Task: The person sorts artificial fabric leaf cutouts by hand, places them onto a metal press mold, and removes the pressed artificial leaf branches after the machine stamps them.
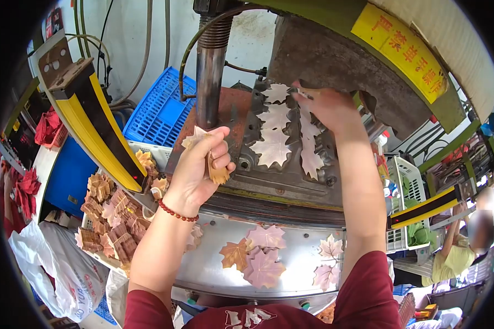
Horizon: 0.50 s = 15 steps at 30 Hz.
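Note:
My left hand (203, 159) is closed around a small bundle of leaf-shaped pieces (218, 171), left of the press bed. My right hand (326, 107) reaches over the upper right of the metal die (258, 164); its fingers are near the tip of a pale leaf strip, blurred, and whether they grip it cannot be made out. Pale leaf shapes (273, 123) lie in a column on the die, with a second strip (309, 145) to their right. On the steel ledge (203, 263) rest pink leaves (264, 267), an orange-brown leaf (235, 253) and paler leaves (326, 276).
Stacked leaf bundles (121, 219) fill a crate at left. A blue basket (162, 112) stands behind a yellow-black guard bar (101, 131). The press column (207, 82) rises by the die. At right are a white crate (414, 181), another guard bar (425, 207) and a person (455, 257).

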Motion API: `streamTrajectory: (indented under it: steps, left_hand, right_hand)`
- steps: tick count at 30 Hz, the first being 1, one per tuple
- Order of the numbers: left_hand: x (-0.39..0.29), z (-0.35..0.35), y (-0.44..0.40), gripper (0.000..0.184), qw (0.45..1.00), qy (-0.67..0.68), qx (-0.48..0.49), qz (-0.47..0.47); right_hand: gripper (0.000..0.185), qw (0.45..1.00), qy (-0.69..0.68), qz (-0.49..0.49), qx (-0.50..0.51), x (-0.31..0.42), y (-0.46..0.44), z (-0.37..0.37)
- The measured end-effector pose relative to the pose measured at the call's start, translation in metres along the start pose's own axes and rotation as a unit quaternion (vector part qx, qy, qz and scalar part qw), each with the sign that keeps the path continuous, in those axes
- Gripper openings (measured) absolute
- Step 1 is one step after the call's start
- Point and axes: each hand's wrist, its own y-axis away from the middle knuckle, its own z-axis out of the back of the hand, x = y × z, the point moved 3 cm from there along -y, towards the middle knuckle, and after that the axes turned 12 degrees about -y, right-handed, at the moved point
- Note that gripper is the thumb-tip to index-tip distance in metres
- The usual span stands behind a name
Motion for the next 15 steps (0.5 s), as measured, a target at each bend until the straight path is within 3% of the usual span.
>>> streamTrajectory:
  steps: [1, 4, 8, 10, 14, 15]
  left_hand:
    - [0.0, -0.002, -0.002, 0.012, 1.0, 0.014, 0.024, 0.002]
    - [-0.009, -0.038, 0.004, 0.018, 0.996, -0.044, -0.075, 0.002]
    - [-0.001, -0.047, -0.008, 0.013, 0.99, -0.121, 0.073, -0.016]
    - [0.001, -0.05, -0.013, 0.014, 0.985, -0.164, 0.047, -0.025]
    - [-0.01, -0.07, -0.046, 0.013, 0.985, -0.168, 0.0, -0.032]
    - [-0.014, -0.08, -0.063, 0.013, 0.982, -0.18, -0.015, -0.045]
  right_hand:
    - [0.03, 1.0, 0.006, 0.029, 0.01, 0.011, 0.008, 0.008]
    - [0.028, 0.984, -0.143, 0.104, -0.011, 0.027, 0.023, 0.022]
    - [0.027, 0.964, -0.228, 0.136, -0.019, 0.022, 0.028, 0.022]
    - [0.026, 0.963, -0.234, 0.136, -0.005, 0.019, 0.032, 0.025]
    - [0.024, 0.993, -0.083, 0.051, -0.065, 0.011, 0.054, 0.023]
    - [0.024, 0.985, -0.149, -0.071, -0.043, 0.006, 0.057, 0.022]
